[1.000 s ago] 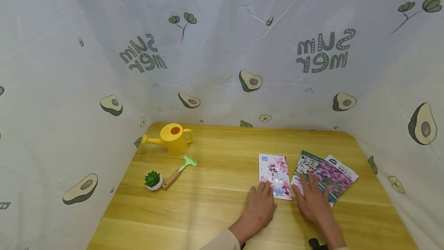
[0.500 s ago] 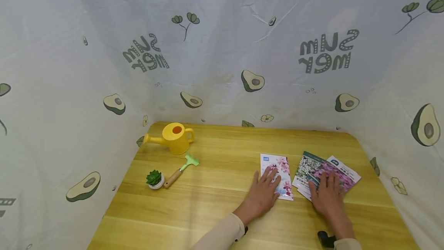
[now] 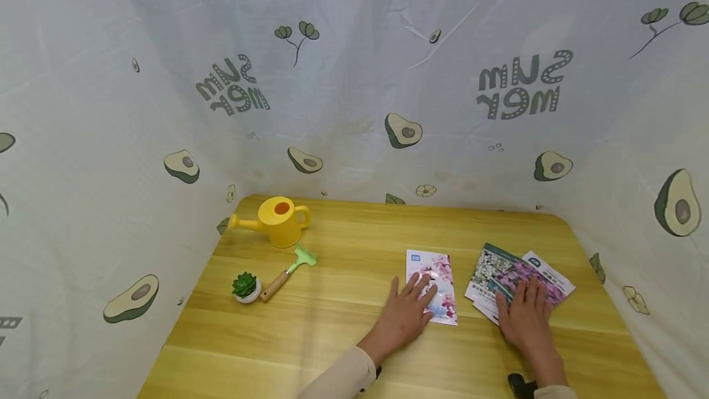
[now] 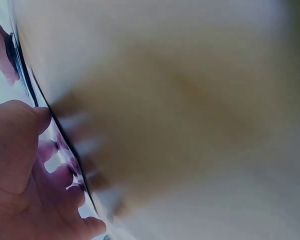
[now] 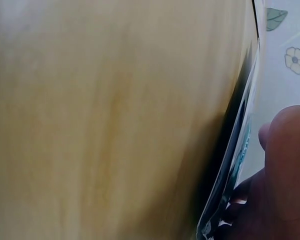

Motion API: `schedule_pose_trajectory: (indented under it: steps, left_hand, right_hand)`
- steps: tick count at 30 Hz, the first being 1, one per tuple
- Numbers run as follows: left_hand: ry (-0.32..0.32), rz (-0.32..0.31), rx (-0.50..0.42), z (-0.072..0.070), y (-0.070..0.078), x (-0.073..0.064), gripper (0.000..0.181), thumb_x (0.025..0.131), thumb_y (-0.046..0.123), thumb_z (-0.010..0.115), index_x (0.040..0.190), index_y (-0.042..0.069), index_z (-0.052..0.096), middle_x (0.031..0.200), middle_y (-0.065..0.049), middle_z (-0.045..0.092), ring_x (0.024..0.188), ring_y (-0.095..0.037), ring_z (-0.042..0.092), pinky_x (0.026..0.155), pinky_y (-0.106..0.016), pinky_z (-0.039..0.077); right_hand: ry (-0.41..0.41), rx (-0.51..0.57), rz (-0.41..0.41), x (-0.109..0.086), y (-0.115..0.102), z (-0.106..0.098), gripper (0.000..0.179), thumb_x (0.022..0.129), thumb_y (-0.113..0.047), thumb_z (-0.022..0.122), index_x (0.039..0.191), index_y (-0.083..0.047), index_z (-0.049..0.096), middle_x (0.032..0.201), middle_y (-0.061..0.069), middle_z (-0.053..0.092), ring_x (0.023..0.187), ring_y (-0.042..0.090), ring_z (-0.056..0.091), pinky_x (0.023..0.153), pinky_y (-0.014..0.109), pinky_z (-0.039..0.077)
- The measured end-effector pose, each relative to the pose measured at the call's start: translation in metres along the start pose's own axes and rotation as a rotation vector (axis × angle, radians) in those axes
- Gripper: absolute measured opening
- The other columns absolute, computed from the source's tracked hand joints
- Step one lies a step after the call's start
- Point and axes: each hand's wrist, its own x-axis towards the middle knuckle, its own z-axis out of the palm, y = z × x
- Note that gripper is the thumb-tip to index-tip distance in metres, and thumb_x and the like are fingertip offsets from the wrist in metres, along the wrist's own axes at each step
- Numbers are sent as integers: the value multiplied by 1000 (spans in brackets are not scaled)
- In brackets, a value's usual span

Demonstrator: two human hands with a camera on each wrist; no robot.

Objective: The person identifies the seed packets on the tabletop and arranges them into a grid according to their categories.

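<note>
A flat white packet with pink blossoms [image 3: 442, 266] lies on the wooden table. My left hand [image 3: 401, 314] rests on its lower left part with fingers spread and fairly straight. To the right, several flower-picture packets [image 3: 488, 265] overlap in a fan, showing white and purple blooms. My right hand [image 3: 528, 323] lies over their lower part, fingers extended, hiding some of the print. The left wrist view catches the left hand [image 4: 25, 175] at the packet edge from the side. In the right wrist view, stacked packet edges [image 5: 229, 175] show beside the right hand [image 5: 290, 170].
At the table's back left stands a yellow watering can [image 3: 281, 223]. Nearer are a small green-headed hand rake [image 3: 285, 276] with a wooden handle and a potted succulent [image 3: 246, 288]. A patterned curtain [image 3: 354, 79] surrounds the table [image 3: 343, 337].
My right hand has shifted right across the fanned packets. My left hand moved onto the pink-blossom packet, which has since slid slightly left and toward me with it.
</note>
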Motion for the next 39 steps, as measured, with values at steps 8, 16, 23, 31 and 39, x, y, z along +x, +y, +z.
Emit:
schedule_pose_trajectory:
  steps: [8, 16, 23, 31, 39]
  left_hand:
    - [-37, -20, -34, 5, -6, -13, 59, 114, 51, 44, 169, 33, 38, 177, 7, 32, 162, -16, 31, 128, -52, 36]
    - [1, -22, -70, 9, -11, -28, 57, 113, 49, 48, 167, 32, 42, 175, 7, 35, 161, -17, 33, 126, -52, 38]
    - [-47, -16, -61, -3, -15, -39, 57, 113, 48, 48, 167, 31, 42, 175, 5, 35, 161, -18, 33, 124, -50, 41]
    - [-64, -21, -66, -7, -19, -48, 58, 113, 47, 49, 167, 30, 42, 176, 5, 34, 161, -19, 33, 125, -50, 41]
    - [-35, -23, -83, -7, -23, -57, 57, 111, 46, 53, 165, 29, 46, 175, 4, 37, 160, -19, 36, 123, -52, 42]
  right_hand:
    - [-4, -15, 7, -3, 0, -1, 87, 117, -48, 19, 156, 28, 0, 163, 48, -21, 148, 68, -28, 117, 83, -14]
    - [1, -28, 6, -6, 0, 2, 87, 116, -49, 19, 157, 26, 1, 164, 46, -19, 149, 67, -26, 115, 84, -15]
    - [4, -58, -7, -4, 1, 2, 92, 116, -51, 32, 158, 25, 1, 166, 44, -18, 150, 66, -25, 116, 84, -14]
    - [10, -48, -37, -3, -1, 1, 91, 115, -46, 43, 160, 23, 3, 168, 43, -13, 151, 66, -22, 116, 85, -13]
    - [33, -92, -81, -3, -5, -2, 84, 115, -41, 46, 160, 22, 14, 166, 47, 4, 152, 70, -7, 118, 85, -6]
